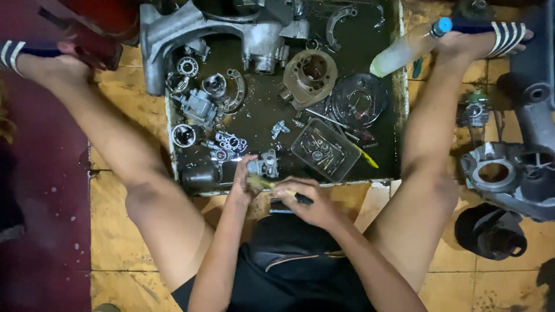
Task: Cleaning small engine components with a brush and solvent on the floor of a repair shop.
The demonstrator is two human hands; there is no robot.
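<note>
Small engine part brushed over a wash tray, seated on the floor.

Left hand (243,184) was closed around a small grey carburettor body (265,164), held at the near edge of the metal tray (399,104) of dark liquid; right hand (306,199) was closed on a brush (272,186), bristles touching the part. Far in the tray: cylinder (309,72), round plate (357,101), small tub of screws (325,149). Plastic bottle (404,51) lay at the far right rim. Risk, as judged: wet fingers could let the part slip into the murky liquid; brushing could flick fluid onto bare legs.
</note>
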